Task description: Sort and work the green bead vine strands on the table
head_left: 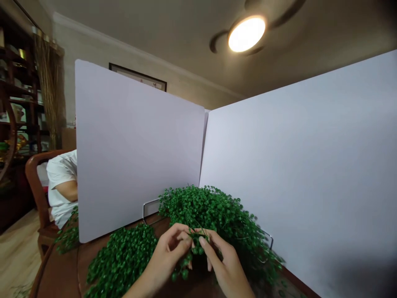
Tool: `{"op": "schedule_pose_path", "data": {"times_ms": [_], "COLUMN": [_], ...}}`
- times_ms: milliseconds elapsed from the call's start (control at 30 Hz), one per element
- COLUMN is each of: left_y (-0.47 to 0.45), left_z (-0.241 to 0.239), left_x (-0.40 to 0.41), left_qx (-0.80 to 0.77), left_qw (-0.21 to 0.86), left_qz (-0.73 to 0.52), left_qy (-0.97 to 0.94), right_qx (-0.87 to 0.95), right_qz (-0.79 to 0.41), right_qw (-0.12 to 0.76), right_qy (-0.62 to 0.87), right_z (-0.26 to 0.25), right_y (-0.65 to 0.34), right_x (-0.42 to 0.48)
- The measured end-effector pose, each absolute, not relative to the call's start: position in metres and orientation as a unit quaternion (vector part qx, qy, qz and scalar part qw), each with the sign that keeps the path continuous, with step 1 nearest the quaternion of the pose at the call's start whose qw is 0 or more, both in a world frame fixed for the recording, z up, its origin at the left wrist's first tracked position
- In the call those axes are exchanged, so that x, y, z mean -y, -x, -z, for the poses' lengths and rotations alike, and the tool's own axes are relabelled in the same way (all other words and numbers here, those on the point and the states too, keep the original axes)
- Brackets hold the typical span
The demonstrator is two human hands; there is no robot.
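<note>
Green beaded sprig (197, 249) between pinched fingers (183, 247)

Green sprigs (201, 207) look like plastic tbh, pretty glossy, with a bumpy, beady surface. Both white panels (139, 153) are smooth and mostly matt. That wire bracket (143, 213) is shiny metal. Bench (62, 269) looks like brown wood with a slight sheen, chair (41, 159) is smooth polished wood, and the white sleeve (61, 167) is just matt, creased cloth.

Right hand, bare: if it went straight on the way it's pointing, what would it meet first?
Likely the green, round-beaded plant sprig at its fingertips, then perhaps the large bushy green heap behind; depth is unclear.
</note>
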State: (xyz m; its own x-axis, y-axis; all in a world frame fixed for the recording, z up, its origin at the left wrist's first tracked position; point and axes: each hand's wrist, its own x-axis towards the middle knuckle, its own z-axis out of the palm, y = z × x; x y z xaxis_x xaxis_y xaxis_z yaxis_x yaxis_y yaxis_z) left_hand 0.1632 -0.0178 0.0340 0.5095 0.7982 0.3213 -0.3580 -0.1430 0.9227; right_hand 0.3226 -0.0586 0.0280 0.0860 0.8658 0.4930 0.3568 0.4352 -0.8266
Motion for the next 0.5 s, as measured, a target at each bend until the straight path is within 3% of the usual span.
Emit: {"op": "schedule_pose_path", "data": {"times_ms": [200, 500], "left_y": [-0.161, -0.161], "left_z": [-0.037, -0.033], "left_x": [0.016, 0.019], "left_qx": [-0.242, -0.242], "left_qw": [0.564, 0.558], "left_qz": [-0.506, -0.445], "left_qy": [-0.606, -0.658], "right_qx": [0.667, 0.689], "right_qz": [-0.249, -0.189], "right_qw": [0.504, 0.529], "right_qy": [0.489, 0.458], "right_z": [-0.022, -0.014], "right_y": [-0.324, -0.322], "right_x": [0.055, 0.054]}}
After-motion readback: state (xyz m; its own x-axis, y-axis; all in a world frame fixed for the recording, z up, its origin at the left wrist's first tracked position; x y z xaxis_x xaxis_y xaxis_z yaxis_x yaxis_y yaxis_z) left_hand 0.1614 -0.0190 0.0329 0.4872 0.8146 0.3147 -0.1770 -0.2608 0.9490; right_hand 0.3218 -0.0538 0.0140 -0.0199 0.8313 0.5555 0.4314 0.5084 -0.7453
